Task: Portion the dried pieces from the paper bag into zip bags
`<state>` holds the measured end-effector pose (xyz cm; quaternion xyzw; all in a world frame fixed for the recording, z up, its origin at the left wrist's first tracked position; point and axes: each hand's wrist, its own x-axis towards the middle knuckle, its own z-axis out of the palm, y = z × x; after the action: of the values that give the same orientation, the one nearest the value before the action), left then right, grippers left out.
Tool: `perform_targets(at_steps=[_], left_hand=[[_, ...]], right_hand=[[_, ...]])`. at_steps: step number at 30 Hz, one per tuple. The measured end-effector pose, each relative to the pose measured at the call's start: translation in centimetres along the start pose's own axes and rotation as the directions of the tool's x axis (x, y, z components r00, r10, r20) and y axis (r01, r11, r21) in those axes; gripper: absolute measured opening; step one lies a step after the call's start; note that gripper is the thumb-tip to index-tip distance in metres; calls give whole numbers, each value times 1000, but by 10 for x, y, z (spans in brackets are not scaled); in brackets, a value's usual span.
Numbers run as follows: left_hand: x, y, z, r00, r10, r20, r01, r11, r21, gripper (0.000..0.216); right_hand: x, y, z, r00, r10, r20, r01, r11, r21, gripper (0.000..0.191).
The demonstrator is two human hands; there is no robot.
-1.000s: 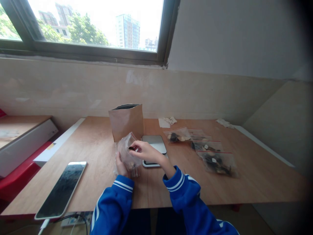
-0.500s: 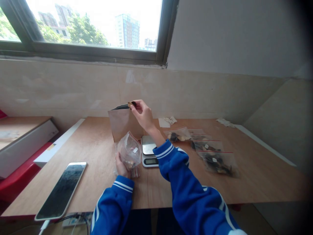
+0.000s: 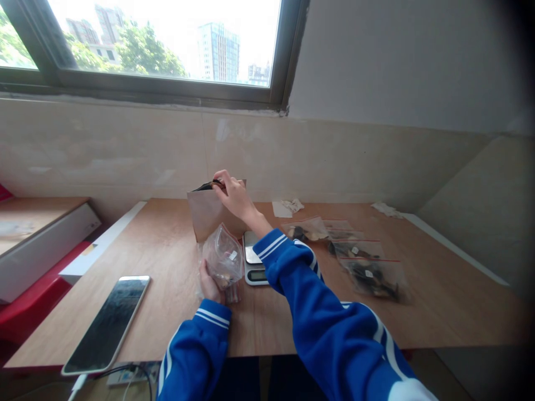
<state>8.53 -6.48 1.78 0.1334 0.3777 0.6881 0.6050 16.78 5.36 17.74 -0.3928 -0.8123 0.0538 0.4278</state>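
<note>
My left hand [image 3: 210, 284] is closed around a clear zip-lock bag [image 3: 221, 253] with a small white label and a few small brownish pieces low inside. Over the mouth of a brown paper bag [image 3: 207, 214], my right hand [image 3: 234, 196] pinches a dark brown, dried-looking piece [image 3: 218, 184]; its exact kind is unclear. The paper bag stands upright behind the plastic one, and its inside is hidden. Just right of the zip-lock bag lies a kitchen scale [image 3: 256, 277] with a metal plate, partly covered by my right forearm.
Several zip-lock bags [image 3: 374, 273] of dark and pale pieces lie right of the scale. White paper [image 3: 282, 209] and a crumpled tissue sit by the wall. A phone [image 3: 109, 323] with a cable rests at the left front of the wooden table [image 3: 451, 301].
My right hand has moved slightly left and down, bringing the dark piece to the paper bag's opening. My left hand still holds the zip-lock bag in about the same place.
</note>
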Motion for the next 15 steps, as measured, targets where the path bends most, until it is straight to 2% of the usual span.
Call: perform_targets(at_steps=[3,5,7,10,12,13,15], left_hand=[[0,0,0,1000,-23,6,23,999,-26,61],[0,0,0,1000,-1,-5,1,999,-48,57],[1,0,0,999,35,-15,-36,997,-69,53],[1,0,0,999,40,-23,-42,995,-90,52],[1,0,1,999,28,-42,-32,995,-94,53],[1,0,1,999,22,-49,-27,995,-93,53],[0,0,3,998,23,-57,-27,996,-82,52]], right_hand=[[-5,-8,-4,998,-57,37,60,995,-84,24],[-10,-15,-7,997,-77,-16,76,992,-98,24],[-17,-23,-11,993,-76,-86,72,996,-50,25],[-31,-32,-23,995,-11,-99,24,991,131,23],[-43,-33,-33,997,71,-41,-58,963,264,20],[-50,-33,-37,993,111,27,-114,940,321,19],[-66,-29,-42,960,146,239,-235,886,399,18]])
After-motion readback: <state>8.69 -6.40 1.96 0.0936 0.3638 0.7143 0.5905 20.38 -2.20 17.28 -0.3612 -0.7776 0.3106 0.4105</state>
